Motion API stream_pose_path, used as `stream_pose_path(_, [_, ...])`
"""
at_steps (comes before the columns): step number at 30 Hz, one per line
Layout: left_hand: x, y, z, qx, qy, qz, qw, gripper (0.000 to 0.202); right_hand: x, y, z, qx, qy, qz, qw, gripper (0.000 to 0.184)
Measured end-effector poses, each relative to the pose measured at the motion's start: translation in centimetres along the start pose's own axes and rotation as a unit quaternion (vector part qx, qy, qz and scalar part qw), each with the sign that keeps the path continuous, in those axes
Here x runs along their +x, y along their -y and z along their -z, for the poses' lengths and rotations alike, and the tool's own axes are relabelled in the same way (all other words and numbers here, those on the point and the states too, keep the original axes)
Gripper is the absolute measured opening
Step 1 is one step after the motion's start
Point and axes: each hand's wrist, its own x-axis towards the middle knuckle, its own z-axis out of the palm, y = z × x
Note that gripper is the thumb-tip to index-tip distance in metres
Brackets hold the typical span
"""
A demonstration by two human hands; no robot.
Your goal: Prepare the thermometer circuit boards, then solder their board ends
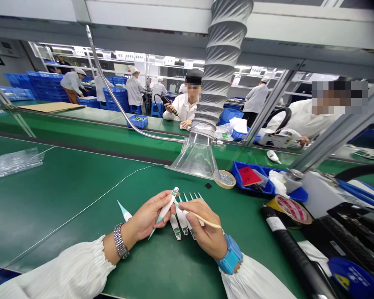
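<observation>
My left hand (148,216), a metal watch at its wrist, is closed around a white and teal digital thermometer (167,209). The thermometer tilts, with its open end up and a bit of green circuit board showing there. In my right hand (205,232), which wears a blue wrist strap, is a slim cream-coloured stick (211,223); its tip points at the thermometer, and I cannot tell whether they touch. Several more thermometers (175,227) lie side by side on the green table behind and between my hands, partly covered by my right hand. Another thermometer (126,214) lies beside my left hand.
A clear extraction hood (195,160) hangs beyond my hands, near a round dish of small parts (227,179). Blue bins (252,182), a tape roll (291,209) and a black tube-like tool (283,241) crowd the right. Co-workers (183,106) sit across the bench.
</observation>
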Motion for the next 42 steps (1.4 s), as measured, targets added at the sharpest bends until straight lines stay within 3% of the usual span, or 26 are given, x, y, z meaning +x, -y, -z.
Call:
stream_pose_path(5, [0.0,-1.0,0.6,0.164,-0.036,-0.063,0.984,0.046,-0.3,-1.1,0.1,0.044,-0.118,-0.102,0.987,0.023])
stream_pose_path(7, [-0.3,-1.9,1.0,0.264,-0.035,-0.069,0.961,0.048,-0.3,-1.7,0.2,0.091,-0.161,-0.168,0.968,0.022])
stream_pose_path(9, [-0.8,-3.0,1.5,0.357,0.003,-0.067,0.932,0.041,-0.1,-2.1,0.3,0.121,-0.189,-0.220,0.949,0.025])
stream_pose_path(12, [-1.5,-4.4,1.9,0.498,0.090,-0.065,0.860,0.028,0.2,-2.5,0.4,0.134,-0.199,-0.261,0.935,0.031])
stream_pose_path(17, [-1.7,-5.1,1.5,0.699,0.188,-0.054,0.688,0.016,0.4,-2.7,0.3,0.138,-0.189,-0.286,0.929,0.036])
stream_pose_path(20, [-1.3,-4.3,0.8,0.731,0.205,-0.061,0.648,0.012,0.3,-2.6,0.3,0.136,-0.186,-0.284,0.931,0.037])
stream_pose_path(22, [-1.1,-3.6,0.4,0.736,0.197,-0.087,0.642,0.012,0.3,-2.5,0.3,0.135,-0.184,-0.281,0.932,0.037])
stream_pose_path(25, [-1.4,-3.3,0.6,0.720,0.152,-0.142,0.662,0.017,0.4,-2.3,0.3,0.134,-0.182,-0.274,0.935,0.038])
stream_pose_path(27, [-2.2,-4.0,1.4,0.711,0.108,-0.161,0.676,0.018,0.4,-2.1,0.4,0.135,-0.181,-0.274,0.935,0.038])
stream_pose_path(29, [-3.4,-5.2,2.6,0.718,0.079,-0.141,0.677,0.019,0.5,-1.9,0.3,0.140,-0.177,-0.280,0.933,0.039])
stream_pose_path(33, [-5.8,-6.6,4.1,0.774,0.076,-0.039,0.628,0.030,0.4,-1.6,0.2,0.151,-0.164,-0.294,0.930,0.042])
stream_pose_path(36, [-6.6,-5.9,4.0,0.820,0.062,-0.022,0.568,0.034,0.5,-1.5,0.1,0.154,-0.163,-0.294,0.929,0.041])
stream_pose_path(38, [-6.6,-5.2,3.8,0.830,0.057,-0.024,0.555,0.031,0.6,-1.4,0.1,0.151,-0.165,-0.296,0.929,0.037])
stream_pose_path(40, [-6.3,-4.7,3.8,0.805,0.072,-0.024,0.589,0.025,0.7,-1.4,0.2,0.144,-0.163,-0.303,0.928,0.033])
stream_pose_path(42, [-5.9,-4.6,3.9,0.738,0.096,-0.029,0.667,0.017,0.8,-1.5,0.2,0.146,-0.158,-0.311,0.926,0.032])
